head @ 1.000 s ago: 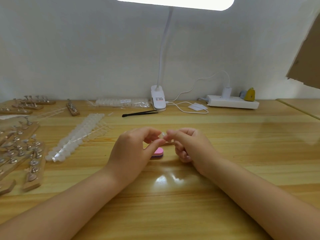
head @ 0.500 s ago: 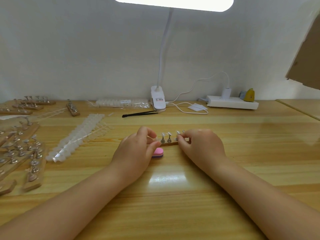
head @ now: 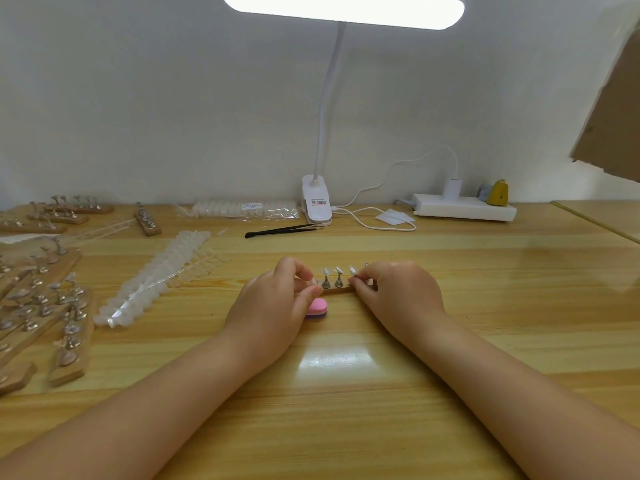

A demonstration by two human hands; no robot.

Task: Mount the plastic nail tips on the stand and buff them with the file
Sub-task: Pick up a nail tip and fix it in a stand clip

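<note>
Both hands had come down from their raised pinch of a second before and now sat at the two ends of the stand [head: 337,289], a short wooden strip lying crosswise on the table [head: 485,306] near its middle. The left hand [head: 273,306] had its thumb and forefinger curled together at the strip's left end, pinching at something too small to make out. The right hand [head: 398,296] had its fingers curled at the right end, fingertips [head: 356,280] pinching at the clear nail tip [head: 352,270] on the third peg. Two more pegs between the hands each carried a clear tip, standing upright and apart from one another. The pink file [head: 316,308] lay flat just nearer than the stand, partly under the left hand's heel.

To the left, well apart from the hands, a long strip of unmounted nail tips [head: 156,282] ran diagonally, and beyond it several other wooden stands [head: 45,306] crowded the table's left edge. Black tweezers [head: 280,230] lay near the back wall beside the clip lamp [head: 315,206], with a white power strip [head: 464,209] further right. Bare wood stretched wide to the right of the right hand and in front of both forearms, toward the near edge.
</note>
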